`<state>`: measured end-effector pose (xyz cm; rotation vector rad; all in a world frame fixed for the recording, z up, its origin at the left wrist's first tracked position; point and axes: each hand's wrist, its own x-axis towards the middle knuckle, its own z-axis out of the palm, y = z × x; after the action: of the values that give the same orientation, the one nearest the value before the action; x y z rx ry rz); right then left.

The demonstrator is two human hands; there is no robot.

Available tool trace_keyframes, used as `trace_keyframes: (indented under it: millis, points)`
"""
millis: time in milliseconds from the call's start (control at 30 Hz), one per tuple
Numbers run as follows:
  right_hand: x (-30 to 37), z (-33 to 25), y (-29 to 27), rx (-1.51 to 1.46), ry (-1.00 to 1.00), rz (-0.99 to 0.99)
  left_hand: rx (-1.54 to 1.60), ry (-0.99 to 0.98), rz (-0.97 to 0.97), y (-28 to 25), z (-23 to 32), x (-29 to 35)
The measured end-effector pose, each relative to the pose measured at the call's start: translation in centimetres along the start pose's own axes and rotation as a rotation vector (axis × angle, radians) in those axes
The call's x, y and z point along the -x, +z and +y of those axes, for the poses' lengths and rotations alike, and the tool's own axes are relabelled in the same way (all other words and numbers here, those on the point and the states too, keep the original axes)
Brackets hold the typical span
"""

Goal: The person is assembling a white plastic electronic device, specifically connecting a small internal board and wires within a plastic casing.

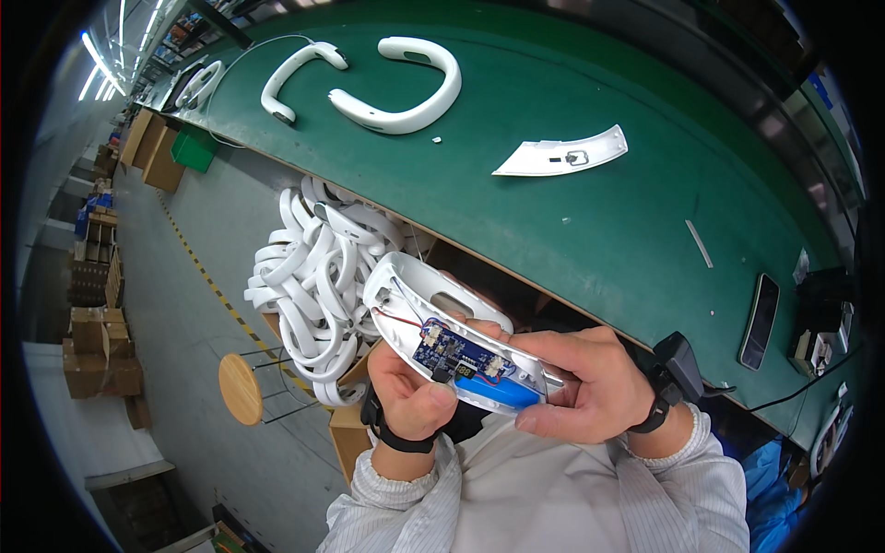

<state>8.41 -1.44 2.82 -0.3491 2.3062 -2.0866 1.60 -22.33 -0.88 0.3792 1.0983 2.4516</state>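
Between my two hands is a white, curved neckband device housing [392, 323], opened so its inside faces up. A dark blue circuit board [454, 352] with red and blue wires sits in it, beside a blue battery [501, 391]. My left hand [412, 392] grips the left part of the housing, thumb near the lower edge of the board. With fingers and thumb, my right hand [590, 382] holds the right end next to the battery. Part of the housing's far side and some fingertips are hidden behind it.
A white curved cover piece [599, 150] and white neckbands [447, 92] lie on the green table [369, 180]. A heap of white neckbands [309, 286] fills a box left of me. A phone [760, 321] lies at right; a round wooden stool [240, 389] stands at left.
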Motion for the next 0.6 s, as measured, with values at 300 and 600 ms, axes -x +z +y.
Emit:
trace_keyframes:
  millis: [300,600]
  points:
    - [0.2,0.5,-0.2,-0.228,0.082,-0.063,0.01,0.034,-0.095,-0.7,-0.5,-0.3]
    - [0.2,0.7,-0.4,-0.309,0.101,-0.086,-0.064,-0.022,0.057,2.4,0.6,-1.1]
